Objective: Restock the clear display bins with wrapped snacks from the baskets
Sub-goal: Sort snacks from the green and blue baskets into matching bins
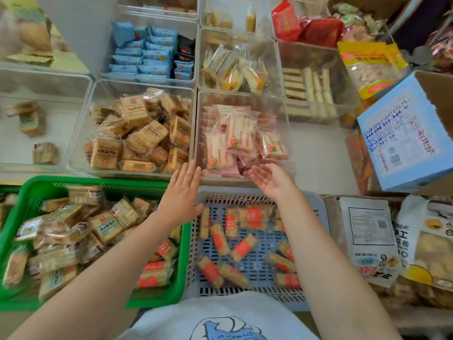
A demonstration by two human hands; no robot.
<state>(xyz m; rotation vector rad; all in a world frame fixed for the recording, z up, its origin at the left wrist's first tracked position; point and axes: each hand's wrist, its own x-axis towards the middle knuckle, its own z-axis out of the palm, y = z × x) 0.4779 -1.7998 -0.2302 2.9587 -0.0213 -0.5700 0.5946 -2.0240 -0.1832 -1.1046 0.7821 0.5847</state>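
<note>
Two bare hands over the near edge of the bins, both empty. Left hand (182, 192) flat, palm down, fingers straight and together, fingertips at the wall between two clear bins. Right hand (272, 179) palm up, fingers loosely spread, holding nothing, just at the near wall of the clear bin (199, 133) of pink-wrapped snacks (241, 133). Beside that, to the left, another clear bin (81, 133) heaped with tan-wrapped snacks (144, 133). Nearer the body, a green basket (182, 261) piled with more tan packs, touching a blue basket (316, 207) with red-banded snack bars (241, 247) scattered across its slotted floor. Farther back, a bin of blue packets (144, 54). Off to the right, a light blue carton (402, 133).
</note>
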